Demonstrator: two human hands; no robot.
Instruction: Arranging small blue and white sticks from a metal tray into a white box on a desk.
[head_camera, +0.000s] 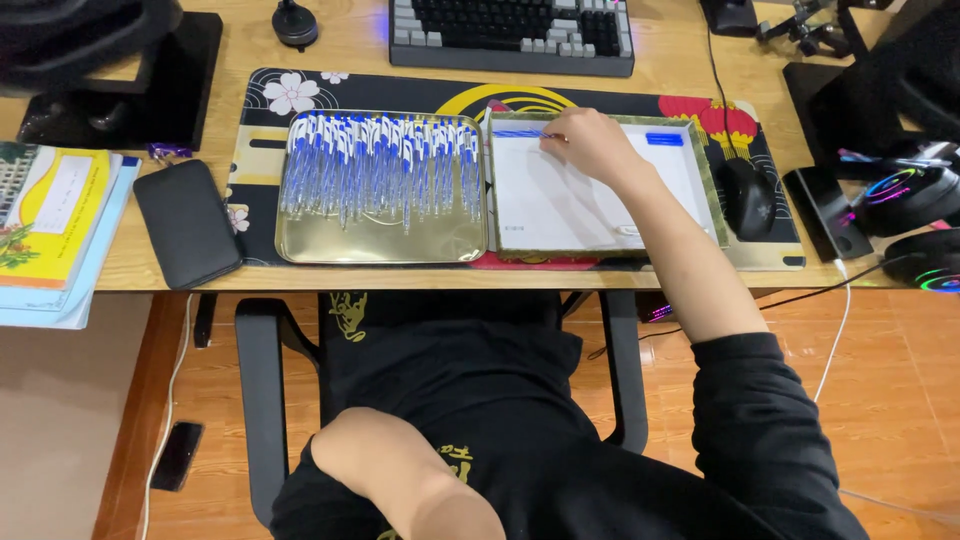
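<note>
Head view: right hand (590, 143) pinches a blue pen (520, 132) at the white box's (560, 205) top-left corner
Left hand unseen, state unknown; a loose pinch could drop the pen crooked, a sleeve nudge could scatter the gold tray (380, 240) pens (380, 165)

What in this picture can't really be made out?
Head view only:
- Left hand: out of view; the forearm runs off the bottom edge.
- Right hand: its fingertips are turned away, so the grip on the blue pen is hidden.
- Pens in the gold tray: too small and overlapping to count.
- Small blue thing in the white box: too small to identify.
- Keyboard: cut off by the top edge.
</note>
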